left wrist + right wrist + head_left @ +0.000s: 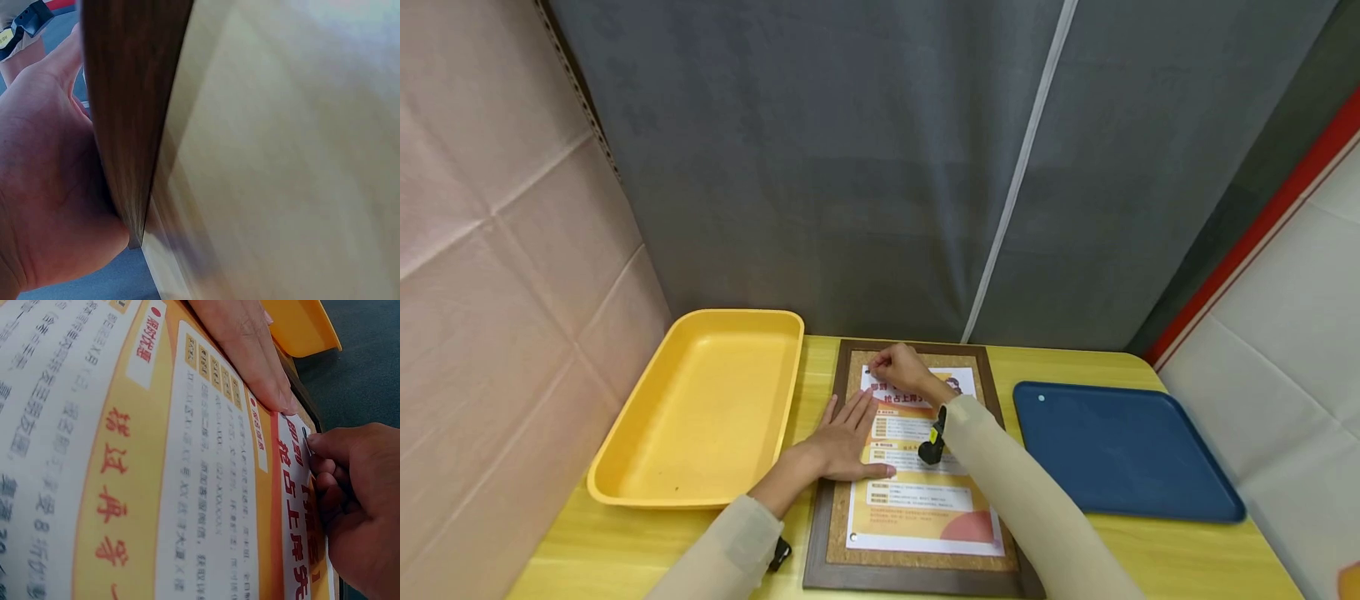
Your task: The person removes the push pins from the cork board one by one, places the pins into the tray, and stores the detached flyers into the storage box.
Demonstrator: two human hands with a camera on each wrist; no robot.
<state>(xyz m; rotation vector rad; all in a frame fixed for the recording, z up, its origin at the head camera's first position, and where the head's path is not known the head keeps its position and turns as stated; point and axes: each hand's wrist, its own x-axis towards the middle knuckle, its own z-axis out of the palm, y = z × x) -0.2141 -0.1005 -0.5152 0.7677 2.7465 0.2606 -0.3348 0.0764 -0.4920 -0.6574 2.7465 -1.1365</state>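
A printed poster with red and orange print lies on a cork board in a brown wooden frame. My left hand rests flat over the poster's left edge and the frame, fingers spread. In the left wrist view its palm lies against the frame's side. At the poster's upper left corner, the curled fingers and thumb of my right hand pinch a small dark thing. Its kind is mostly hidden by the fingertips. The poster's lower left corner has a small round hole.
A yellow tray stands left of the board on the yellow wood-grain table. To the right lies a dark blue tray with a small pale dot near its upper left corner. A grey curtain hangs behind the table.
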